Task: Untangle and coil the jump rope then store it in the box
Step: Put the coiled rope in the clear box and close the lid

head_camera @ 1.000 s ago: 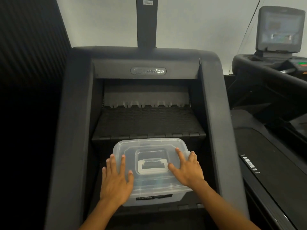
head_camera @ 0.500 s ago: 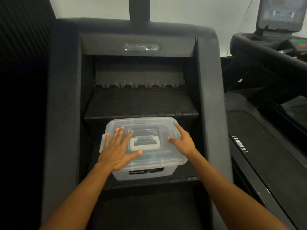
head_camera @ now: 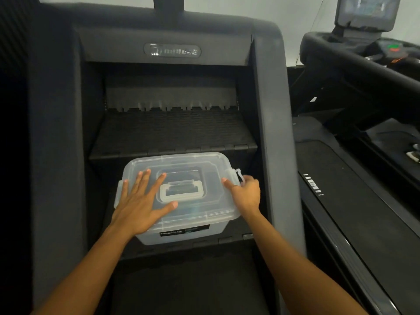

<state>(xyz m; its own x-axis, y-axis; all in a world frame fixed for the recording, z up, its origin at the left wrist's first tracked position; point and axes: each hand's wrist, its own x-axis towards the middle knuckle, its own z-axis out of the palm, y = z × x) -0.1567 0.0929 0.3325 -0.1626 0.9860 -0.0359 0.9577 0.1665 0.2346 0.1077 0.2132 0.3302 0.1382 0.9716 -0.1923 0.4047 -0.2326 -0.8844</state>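
The left hand (head_camera: 138, 205) lies flat, fingers spread, on the lid (head_camera: 181, 161) of the clear box (head_camera: 216, 231). The right hand (head_camera: 246, 192) curls around the latch (head_camera: 238, 176). The box's long side runs left to right.

Box lid (head_camera: 181, 161): smooth translucent plastic, slightly glossy under my left hand (head_camera: 138, 205).
Step tread (head_camera: 172, 130): black, ribbed, matt.
Machine frame (head_camera: 270, 110): dark, matt.

A clear rectangular plastic box (head_camera: 181, 226) with its lid (head_camera: 181, 160) on sat on a black step (head_camera: 227, 240) of a dark stair-climbing machine (head_camera: 268, 110). The left hand (head_camera: 141, 201) lay flat on the lid beside its white handle (head_camera: 181, 198). The right hand (head_camera: 246, 194) curled round the white side latch (head_camera: 237, 175).
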